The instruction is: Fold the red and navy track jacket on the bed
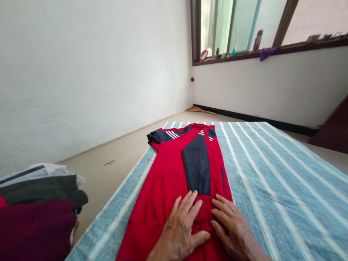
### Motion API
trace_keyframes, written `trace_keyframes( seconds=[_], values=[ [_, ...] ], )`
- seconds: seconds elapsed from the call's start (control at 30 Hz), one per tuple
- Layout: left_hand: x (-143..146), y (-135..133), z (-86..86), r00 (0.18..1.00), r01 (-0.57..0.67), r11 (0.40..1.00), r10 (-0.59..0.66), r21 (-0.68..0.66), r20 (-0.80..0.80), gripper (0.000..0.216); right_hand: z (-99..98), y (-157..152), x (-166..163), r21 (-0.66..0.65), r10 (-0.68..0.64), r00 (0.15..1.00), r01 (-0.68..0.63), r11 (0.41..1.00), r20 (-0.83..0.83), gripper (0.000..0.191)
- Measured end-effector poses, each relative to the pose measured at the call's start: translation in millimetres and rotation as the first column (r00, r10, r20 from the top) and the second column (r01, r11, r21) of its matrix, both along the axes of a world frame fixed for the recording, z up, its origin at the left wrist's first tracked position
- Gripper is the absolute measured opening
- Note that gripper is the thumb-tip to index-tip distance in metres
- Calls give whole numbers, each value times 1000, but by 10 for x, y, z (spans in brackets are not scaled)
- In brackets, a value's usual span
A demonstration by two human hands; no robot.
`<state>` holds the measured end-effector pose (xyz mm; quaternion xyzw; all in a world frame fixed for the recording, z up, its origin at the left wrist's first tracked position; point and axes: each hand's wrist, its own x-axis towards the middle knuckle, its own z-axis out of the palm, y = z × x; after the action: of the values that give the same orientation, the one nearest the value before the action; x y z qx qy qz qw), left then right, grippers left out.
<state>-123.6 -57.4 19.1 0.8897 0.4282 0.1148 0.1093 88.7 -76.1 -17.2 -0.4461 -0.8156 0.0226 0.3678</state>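
Red garment (168, 174) w/ navy panels & white stripes lies lengthwise on striped cloth (252, 181), L of ctr. Its far end sits right nr the cloth's far edge; short navy sleeve (163, 136) at upper L pokes past the L edge. Lots of room on the R, cloth running wide that way; L margin's a strip, widening toward the near side. Beyond the L edge: pale floor (89, 163), then white wall (95, 72).

L hand (181, 228) palm-down on garment, fingers a bit spread, thumb out to the side, fingertips by the lower end of the folded-in navy panel (199, 170). R hand (233, 226) also flat, fingers slightly parted, at garment's R side; small gap btwn hands.

Fabric under both palms hidden. Garment's near end & both wrists cut off at btm. Clothes pile (38, 192) cropped at L, lower layers hard to sort. Dark red item (333, 127) cropped at R, can't ID. Sm. bits on window sill (239, 56) too tiny to tell.
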Motion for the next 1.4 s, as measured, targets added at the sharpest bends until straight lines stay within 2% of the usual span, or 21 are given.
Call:
trace_keyframes(
  seconds=[0.3,0.57,1.4],
  values=[
    [-10,2,-26,1000,-1,1000,1,16,5,69,24,-2,4,-15,4,1000,-4,1000,10,21],
    [6,0,12,999,-10,1000,9,-22,-48,70,-3,0,10,-11,7,1000,-7,1000,9,21],
    [-13,3,-23,1000,2,1000,-2,9,8,69,15,-6,7,-11,-1,1000,1,1000,-17,20]
  ],
)
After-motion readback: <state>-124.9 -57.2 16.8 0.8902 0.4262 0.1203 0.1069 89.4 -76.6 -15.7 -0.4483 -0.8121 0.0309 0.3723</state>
